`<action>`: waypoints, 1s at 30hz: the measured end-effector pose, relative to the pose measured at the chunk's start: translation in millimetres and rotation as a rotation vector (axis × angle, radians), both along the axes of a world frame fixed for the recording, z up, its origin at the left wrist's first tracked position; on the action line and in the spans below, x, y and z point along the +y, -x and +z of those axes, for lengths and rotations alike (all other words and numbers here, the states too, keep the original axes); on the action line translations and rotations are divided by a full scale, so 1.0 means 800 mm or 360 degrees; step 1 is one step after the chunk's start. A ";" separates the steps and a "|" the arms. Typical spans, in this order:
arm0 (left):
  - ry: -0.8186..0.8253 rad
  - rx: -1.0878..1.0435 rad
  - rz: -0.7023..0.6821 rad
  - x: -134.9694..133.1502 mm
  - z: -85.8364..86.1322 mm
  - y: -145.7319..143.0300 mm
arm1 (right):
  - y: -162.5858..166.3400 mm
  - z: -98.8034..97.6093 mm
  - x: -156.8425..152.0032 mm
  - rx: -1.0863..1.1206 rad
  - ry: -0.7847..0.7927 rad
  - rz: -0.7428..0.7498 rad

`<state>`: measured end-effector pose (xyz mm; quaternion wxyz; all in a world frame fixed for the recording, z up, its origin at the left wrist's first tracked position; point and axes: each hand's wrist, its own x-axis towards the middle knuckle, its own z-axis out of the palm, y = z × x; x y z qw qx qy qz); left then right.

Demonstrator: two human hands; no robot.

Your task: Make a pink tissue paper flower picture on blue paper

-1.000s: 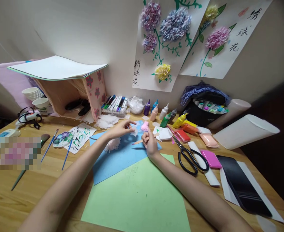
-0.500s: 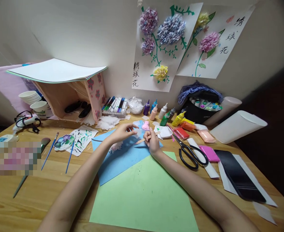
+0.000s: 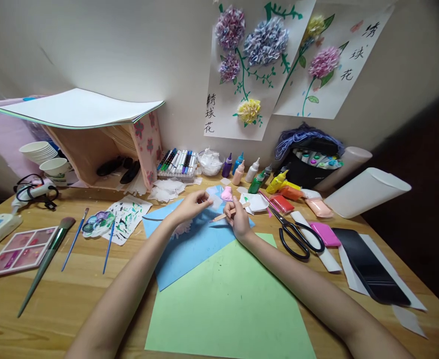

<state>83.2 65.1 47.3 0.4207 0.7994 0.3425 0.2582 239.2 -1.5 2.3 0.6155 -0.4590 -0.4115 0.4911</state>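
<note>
My left hand [image 3: 194, 205] is over the blue sheet [image 3: 193, 254], its fingertips pinched on a thin, whitish piece of tissue paper [image 3: 215, 201]. My right hand [image 3: 238, 220] grips a slim wooden stick [image 3: 219, 217] that points left, with its other end jutting out past the fingers. Just beyond both hands lies a lump of pink clay [image 3: 226, 193]. A pale, ruffled paper flower [image 3: 182, 228] rests on the blue sheet, partly covered by my left wrist. A green sheet [image 3: 226, 309] lies nearer to me, under the blue one's edge or beside it; I cannot tell which.
Black-handled scissors [image 3: 297, 239] and a phone [image 3: 370, 267] lie on the right. Paint bottles [image 3: 256, 183], markers [image 3: 178, 163] and a bowl of tissue [image 3: 210, 162] line the wall. Paintbrushes [image 3: 108, 247] and a large brush [image 3: 47, 267] are at left, near a cardboard box [image 3: 150, 144].
My left hand's fingers have closed on the piece of tissue paper, where they were apart before. The right hand keeps the stick with little movement. The view has shifted slightly.
</note>
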 end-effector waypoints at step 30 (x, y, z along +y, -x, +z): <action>0.0130 -0.0029 0.0239 -0.023 0.059 0.089 | 0.000 0.002 -0.010 -0.0669 -0.0313 -0.0699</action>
